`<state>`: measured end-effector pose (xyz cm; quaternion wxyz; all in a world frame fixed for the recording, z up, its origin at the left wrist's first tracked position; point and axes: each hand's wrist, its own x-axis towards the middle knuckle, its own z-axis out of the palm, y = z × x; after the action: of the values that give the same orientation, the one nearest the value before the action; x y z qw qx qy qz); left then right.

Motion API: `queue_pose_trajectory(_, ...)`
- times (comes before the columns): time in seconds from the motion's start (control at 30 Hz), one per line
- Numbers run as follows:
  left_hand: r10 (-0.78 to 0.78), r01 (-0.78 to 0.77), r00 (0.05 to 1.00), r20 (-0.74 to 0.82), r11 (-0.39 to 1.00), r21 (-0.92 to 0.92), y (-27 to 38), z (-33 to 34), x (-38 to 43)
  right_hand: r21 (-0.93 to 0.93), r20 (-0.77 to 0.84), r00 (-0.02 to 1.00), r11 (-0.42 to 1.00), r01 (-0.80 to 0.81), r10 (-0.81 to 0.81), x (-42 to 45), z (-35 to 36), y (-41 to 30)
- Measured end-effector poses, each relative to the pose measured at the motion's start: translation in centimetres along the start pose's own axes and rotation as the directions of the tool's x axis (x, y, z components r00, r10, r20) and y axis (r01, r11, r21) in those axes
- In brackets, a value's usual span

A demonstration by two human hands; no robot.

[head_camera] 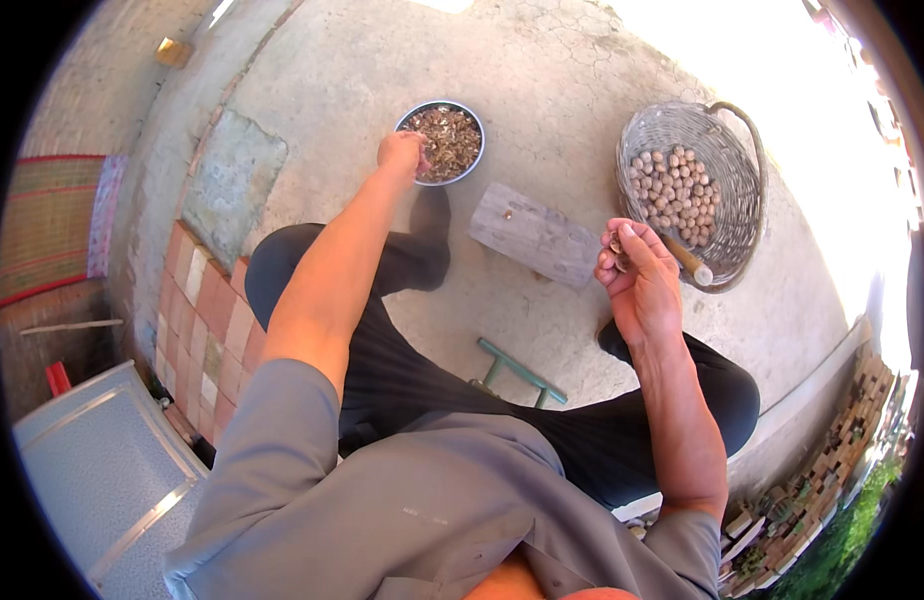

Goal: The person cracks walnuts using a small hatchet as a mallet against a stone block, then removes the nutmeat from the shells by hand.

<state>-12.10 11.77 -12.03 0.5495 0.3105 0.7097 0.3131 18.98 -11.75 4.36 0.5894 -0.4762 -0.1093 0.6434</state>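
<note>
Over the left rim of a metal bowl [451, 142] filled with walnut kernels and pieces is my left hand [404, 154], fingers bent down; whether it holds anything is hidden. My right hand [638, 274] is raised beside the wicker basket [732, 217], its fingers and thumb closed around a cracked walnut [619, 251]. Whole walnuts [676, 191] lie in the basket. A wooden handle [687, 260] rests at the basket's near edge, partly behind my right hand. Between bowl and basket a wooden block [537, 234] lies on the floor with a small brown fragment [508, 214] on it.
A green metal frame [522, 371] shows between my legs. Paving bricks [207, 330] are laid at the left, near a grey-blue metal-edged box [109, 465]. Stacked bricks [829, 480] stand at the lower right. The concrete floor [552, 97] is cracked in places.
</note>
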Motion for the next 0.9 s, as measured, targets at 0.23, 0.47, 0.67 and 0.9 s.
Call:
queue_pose_trajectory(0.23,0.356,-0.472,0.880,0.315,0.738,0.483,-5.8,4.3,-6.8,0.017,0.044,0.999,1.000,0.010,-0.011,-0.6,0.5,-0.5)
queue_pose_trajectory(0.47,0.418,-0.656,0.755,0.506,0.472,0.589,-7.7,7.5,-11.3,0.014,-0.012,0.999,0.999,0.031,-0.031,-0.8,-0.4,-0.7)
queue_pose_trajectory(0.67,0.410,-0.628,0.768,0.492,0.328,0.706,-9.2,8.0,-9.8,0.031,-0.020,0.998,0.998,0.060,-0.059,-0.7,-0.5,-0.3)
queue_pose_trajectory(0.9,0.382,-0.619,0.766,0.517,0.220,0.754,-9.1,8.8,-9.6,0.026,-0.044,0.997,0.998,0.057,-0.056,-0.4,-0.9,-0.5)
